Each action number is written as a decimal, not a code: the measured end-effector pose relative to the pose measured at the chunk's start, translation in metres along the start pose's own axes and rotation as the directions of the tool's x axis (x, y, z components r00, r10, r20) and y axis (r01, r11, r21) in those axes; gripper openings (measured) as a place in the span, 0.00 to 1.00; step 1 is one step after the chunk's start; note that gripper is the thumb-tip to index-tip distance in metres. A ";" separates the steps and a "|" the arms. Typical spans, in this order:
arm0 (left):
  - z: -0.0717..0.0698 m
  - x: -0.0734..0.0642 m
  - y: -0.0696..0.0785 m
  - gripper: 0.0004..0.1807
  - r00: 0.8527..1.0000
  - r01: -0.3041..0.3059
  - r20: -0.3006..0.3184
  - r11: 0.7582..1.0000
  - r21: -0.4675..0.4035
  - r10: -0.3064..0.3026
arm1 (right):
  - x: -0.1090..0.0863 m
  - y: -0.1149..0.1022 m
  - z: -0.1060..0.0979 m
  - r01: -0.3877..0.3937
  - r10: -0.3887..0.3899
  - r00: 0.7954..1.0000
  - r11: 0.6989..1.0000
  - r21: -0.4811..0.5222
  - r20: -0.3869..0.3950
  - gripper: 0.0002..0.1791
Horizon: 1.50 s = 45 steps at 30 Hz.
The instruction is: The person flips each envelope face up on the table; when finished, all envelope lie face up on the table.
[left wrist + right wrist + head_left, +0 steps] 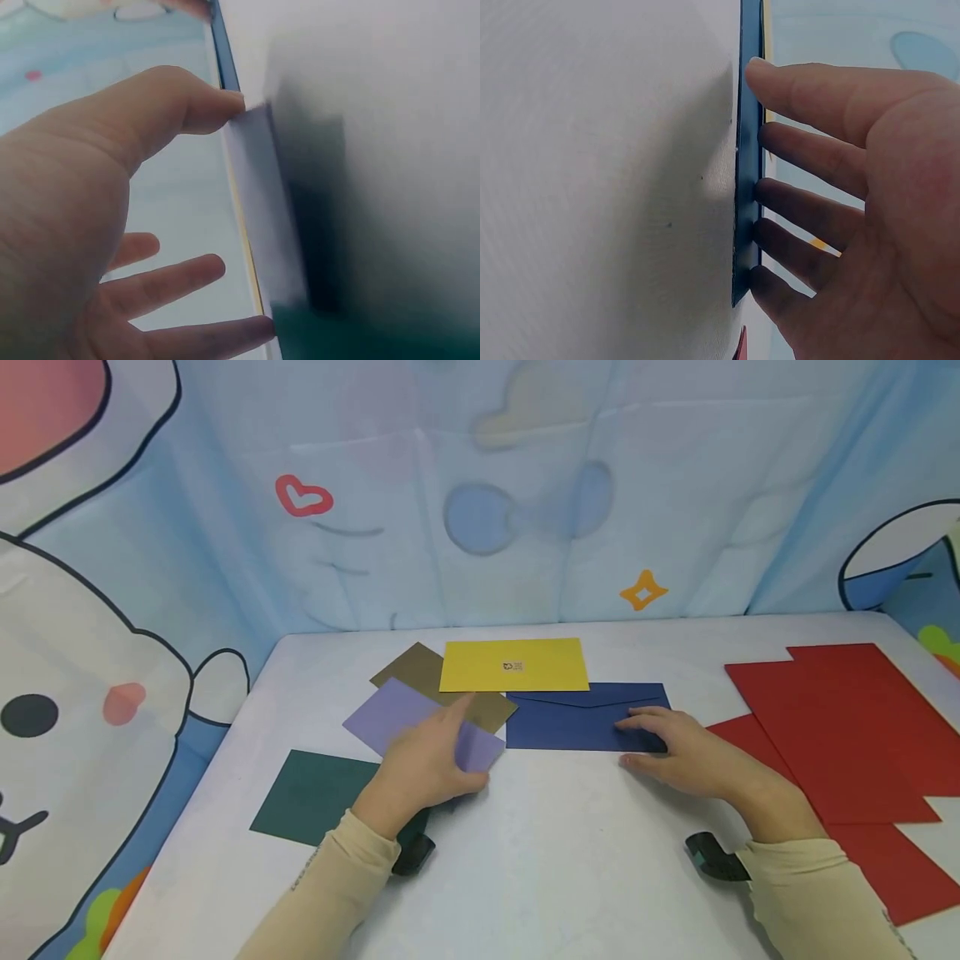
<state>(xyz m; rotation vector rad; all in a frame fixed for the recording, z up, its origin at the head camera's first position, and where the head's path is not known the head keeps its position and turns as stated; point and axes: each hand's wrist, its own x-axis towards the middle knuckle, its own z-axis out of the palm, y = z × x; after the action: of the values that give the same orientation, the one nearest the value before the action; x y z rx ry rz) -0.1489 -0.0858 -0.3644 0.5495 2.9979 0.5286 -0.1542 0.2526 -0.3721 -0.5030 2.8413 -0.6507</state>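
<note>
From the head, the left hand (422, 756) is spread over a lilac envelope (390, 713), covering its middle; its fingers grasp nothing. The olive envelope (415, 667) is partly hidden beneath the lilac one and a yellow envelope (514, 665), whose small label (513, 667) is illegible. The left forearm covers part of a green envelope (318, 795). The right hand (682, 752), loosely spread and unclenched, is at the right end of a blue envelope (577, 724); red envelopes (840, 735) overlap farther right, one running out of frame.

The left wrist view, blurred, shows what the head view leaves unclear: the thumb tip meets the lilac envelope's corner.

The right wrist view shows all five fingers extended beside the blue envelope, nearly edge-on; I cannot tell whether every fingertip touches. A red corner is cut off below.
</note>
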 end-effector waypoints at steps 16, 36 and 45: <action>0.025 -0.032 0.076 0.57 0.947 -0.313 0.119 0.941 0.126 0.299 | 0.000 0.002 0.000 0.012 -0.012 1.000 1.000 -0.001 -0.015 0.31; -0.002 -0.037 0.058 0.59 0.713 -0.563 0.360 0.797 -0.218 0.602 | -0.007 -0.004 -0.012 0.159 -0.172 0.983 0.972 0.171 0.065 0.35; -0.004 -0.026 0.034 0.74 0.826 -0.374 0.354 0.896 -0.237 0.439 | -0.008 -0.009 -0.012 0.079 -0.095 0.985 0.991 0.111 0.146 0.30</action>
<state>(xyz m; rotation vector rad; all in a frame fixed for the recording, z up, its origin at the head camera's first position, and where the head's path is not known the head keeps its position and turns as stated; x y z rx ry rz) -0.1141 -0.0664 -0.3492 1.1439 2.4243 0.5821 -0.1474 0.2525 -0.3572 -0.6333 2.6407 -0.7392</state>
